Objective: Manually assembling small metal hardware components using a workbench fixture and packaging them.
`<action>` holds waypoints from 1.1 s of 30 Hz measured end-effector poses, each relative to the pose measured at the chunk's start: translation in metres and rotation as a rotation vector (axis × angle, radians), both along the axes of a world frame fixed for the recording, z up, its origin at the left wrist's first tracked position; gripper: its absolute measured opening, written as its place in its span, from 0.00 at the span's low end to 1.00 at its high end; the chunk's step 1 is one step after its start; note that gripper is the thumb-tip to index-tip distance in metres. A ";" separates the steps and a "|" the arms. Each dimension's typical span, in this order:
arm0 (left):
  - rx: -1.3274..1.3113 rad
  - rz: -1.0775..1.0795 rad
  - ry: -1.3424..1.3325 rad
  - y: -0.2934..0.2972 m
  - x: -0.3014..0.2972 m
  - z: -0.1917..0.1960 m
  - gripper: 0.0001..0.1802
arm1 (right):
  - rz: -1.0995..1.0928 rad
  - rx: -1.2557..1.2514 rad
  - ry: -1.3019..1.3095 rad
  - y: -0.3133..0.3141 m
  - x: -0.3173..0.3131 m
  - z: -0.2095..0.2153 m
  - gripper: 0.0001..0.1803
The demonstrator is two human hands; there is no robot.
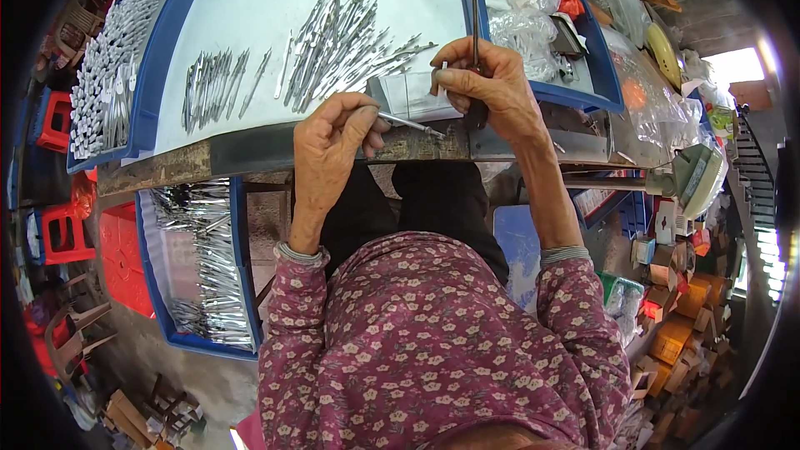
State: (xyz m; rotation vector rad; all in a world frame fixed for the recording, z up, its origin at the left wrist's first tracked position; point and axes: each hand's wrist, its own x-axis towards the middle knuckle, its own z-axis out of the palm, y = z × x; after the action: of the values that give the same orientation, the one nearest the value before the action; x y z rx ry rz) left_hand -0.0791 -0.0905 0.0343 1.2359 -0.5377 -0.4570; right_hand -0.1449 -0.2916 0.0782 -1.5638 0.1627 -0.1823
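Note:
My left hand (333, 135) is closed at the front edge of the workbench, pinching a slim silvery metal rod (414, 126) that points to the right. My right hand (493, 87) is closed too, thumb against index finger, with a small pale piece (442, 75) at the fingertips, too small to name. A dark upright shaft (475, 12) runs down past the right fingers to a dark lower end (476, 115); whether the hand grips it, I cannot make out. Beyond the hands, several similar slim silvery pieces (337, 46) lie fanned on a white sheet (242, 0), with a smaller group (212, 87) to their left.
A blue tray (171, 29) at the left holds bundled white-ended pieces (117, 54). Plastic bags (529, 33) fill a blue tray at the right. Below the bench, another blue tray (246, 267) holds metal pieces. A lamp (698, 179) is at the right; red stools (62, 233) stand left.

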 end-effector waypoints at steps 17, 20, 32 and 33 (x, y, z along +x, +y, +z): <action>-0.093 -0.059 0.108 -0.015 -0.008 -0.010 0.09 | -0.011 -0.075 0.011 0.009 -0.015 0.008 0.08; -0.090 -0.069 0.114 -0.015 -0.009 -0.011 0.09 | -0.027 -0.090 0.001 0.009 -0.015 0.006 0.08; -0.099 -0.093 0.117 -0.015 -0.011 -0.013 0.10 | -0.010 -0.079 0.038 0.015 -0.012 0.001 0.07; -0.099 -0.093 0.117 -0.015 -0.011 -0.014 0.10 | -0.027 -0.078 0.033 0.017 -0.012 0.001 0.07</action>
State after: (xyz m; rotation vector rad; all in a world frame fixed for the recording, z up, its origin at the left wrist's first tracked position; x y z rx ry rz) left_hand -0.0903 -0.1054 0.0207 1.0852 -0.5130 -0.5708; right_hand -0.1574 -0.2748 0.0789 -1.6430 0.2051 -0.1860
